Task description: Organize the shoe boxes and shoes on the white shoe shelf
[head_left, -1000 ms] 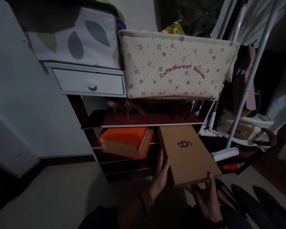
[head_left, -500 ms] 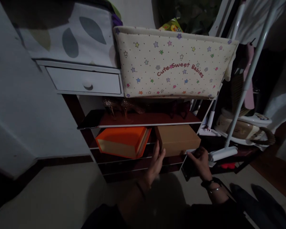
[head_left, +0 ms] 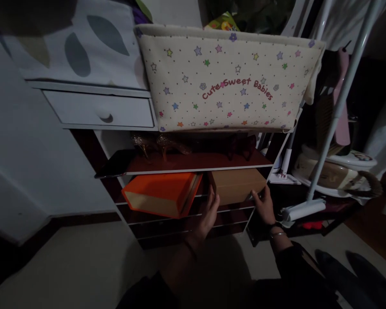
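Observation:
A brown cardboard box (head_left: 236, 186) lies on the shelf under the dark red top board, its front part sticking out. My left hand (head_left: 209, 214) is against the box's left side, fingers stretched along it. At the front right corner, my right hand (head_left: 263, 206) takes the box with thumb in front and fingers round the side. The box sits between both hands. Left of it, apart from my hands, an orange box (head_left: 161, 193) with a tan front face lies at a slant on the same shelf.
High-heeled shoes (head_left: 159, 143) stand on the red board (head_left: 193, 162). Above hangs a cream star-print fabric bin (head_left: 225, 86), beside a white drawer (head_left: 99, 109). A mop (head_left: 328, 141) leans at the right, near stacked basins (head_left: 328, 171).
My right hand has moved up and left onto the cardboard box's right corner. The box sits slightly farther in. My left hand stays at its left side; the view has shifted a little.

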A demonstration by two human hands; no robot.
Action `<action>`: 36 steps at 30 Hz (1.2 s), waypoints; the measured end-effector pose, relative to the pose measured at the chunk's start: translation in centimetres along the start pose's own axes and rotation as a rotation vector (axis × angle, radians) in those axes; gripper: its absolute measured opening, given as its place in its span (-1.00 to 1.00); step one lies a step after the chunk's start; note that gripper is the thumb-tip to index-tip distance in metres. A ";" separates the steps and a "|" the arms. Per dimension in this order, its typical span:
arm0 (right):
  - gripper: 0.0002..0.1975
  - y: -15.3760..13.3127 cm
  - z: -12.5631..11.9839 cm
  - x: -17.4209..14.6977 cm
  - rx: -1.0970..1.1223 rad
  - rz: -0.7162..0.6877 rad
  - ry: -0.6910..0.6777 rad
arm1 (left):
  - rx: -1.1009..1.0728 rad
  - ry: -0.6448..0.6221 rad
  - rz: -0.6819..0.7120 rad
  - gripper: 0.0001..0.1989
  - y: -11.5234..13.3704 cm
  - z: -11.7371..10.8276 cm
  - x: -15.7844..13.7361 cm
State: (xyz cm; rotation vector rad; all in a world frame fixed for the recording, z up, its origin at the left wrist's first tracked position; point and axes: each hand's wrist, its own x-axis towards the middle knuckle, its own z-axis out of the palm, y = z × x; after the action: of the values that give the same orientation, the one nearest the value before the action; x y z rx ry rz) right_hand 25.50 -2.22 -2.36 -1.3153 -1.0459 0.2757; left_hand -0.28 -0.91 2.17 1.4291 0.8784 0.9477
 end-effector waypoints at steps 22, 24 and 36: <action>-0.18 -2.6 0.1 -3.1 -0.143 -0.124 0.242 | 0.137 0.093 0.209 -0.24 -0.5 0.6 -2.2; -0.30 -3.9 0.0 -4.1 -0.195 -0.250 0.310 | 0.256 0.205 0.491 -0.34 0.5 -0.7 -3.1; -0.67 -8.6 10.2 -13.6 0.011 -0.052 -0.637 | 0.262 1.183 0.307 -0.63 -0.4 -22.3 -2.7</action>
State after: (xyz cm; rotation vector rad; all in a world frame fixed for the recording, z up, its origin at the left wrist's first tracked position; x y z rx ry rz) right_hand 7.18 -7.56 -2.21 -1.2113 -1.6033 0.6892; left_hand -21.87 5.43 2.07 1.1493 1.6971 2.0447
